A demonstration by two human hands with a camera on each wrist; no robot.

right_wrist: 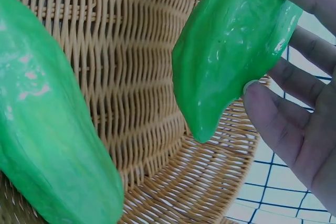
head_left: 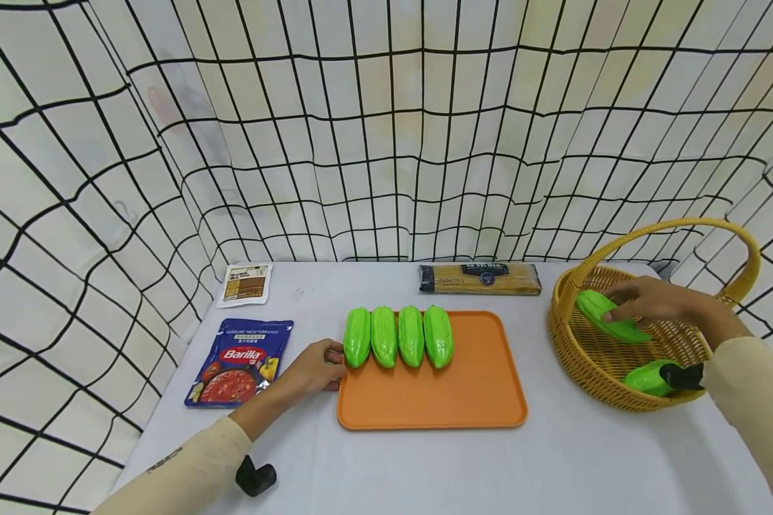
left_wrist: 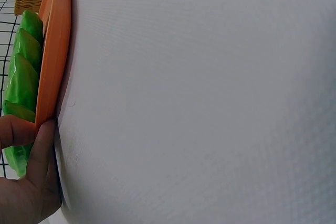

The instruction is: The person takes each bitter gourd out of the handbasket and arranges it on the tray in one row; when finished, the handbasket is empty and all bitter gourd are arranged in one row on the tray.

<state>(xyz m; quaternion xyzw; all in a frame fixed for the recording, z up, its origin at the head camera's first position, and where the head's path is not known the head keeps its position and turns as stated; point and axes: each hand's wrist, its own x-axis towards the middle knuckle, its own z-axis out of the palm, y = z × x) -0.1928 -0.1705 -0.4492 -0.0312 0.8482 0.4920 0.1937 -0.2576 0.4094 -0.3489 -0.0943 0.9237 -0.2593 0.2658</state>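
My right hand [head_left: 644,300] grips a glossy green bitter melon [head_left: 608,318] inside the wicker basket [head_left: 573,357]. The right wrist view shows the thumb and fingers around that bitter melon [right_wrist: 226,51], its pointed tip hanging over the weave. A second bitter melon [right_wrist: 47,119] lies lower in the basket, partly hidden by the right wrist's black strap in the head view. At the orange tray [head_left: 431,400], my left hand [head_left: 315,368] pinches the left edge, as the left wrist view shows. Several bitter melons [head_left: 384,337] lie side by side across the tray's back left part.
Left of the tray lies a blue Barilla sauce pouch [head_left: 238,365], with a small white-and-brown packet [head_left: 245,285] behind it. A spaghetti pack [head_left: 479,279] rests behind the tray. The basket's tall handle [head_left: 670,223] arches over it. Black-grid netting [head_left: 393,143] encloses the table.
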